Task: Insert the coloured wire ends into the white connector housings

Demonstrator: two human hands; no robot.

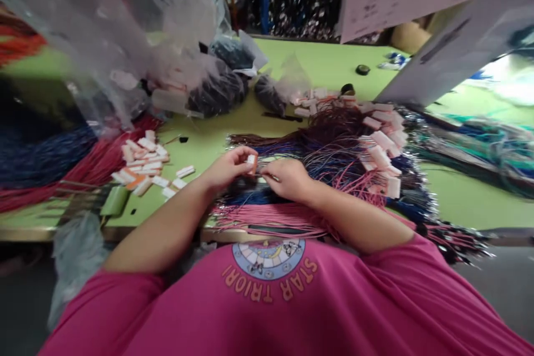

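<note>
My left hand [229,169] pinches a small white-and-orange connector block [251,160] between thumb and fingers, above the middle of the bench. Close against its right side, my right hand [288,179] is closed in a pinch on what looks like a thin wire; its tip is blurred. Under and beyond both hands lie bundles of wires, with blue wires [246,197] below and pink wires [267,218] along the front edge. More white-and-orange blocks [146,164] sit loose in a pile to the left of my left hand.
Wires with white blocks attached [379,150] heap up on the right. Red wires [112,158] and a green-handled tool [115,201] lie left. Clear plastic bags with dark contents [219,89] stand at the back. A grey upright panel [442,39] divides the green bench [329,64].
</note>
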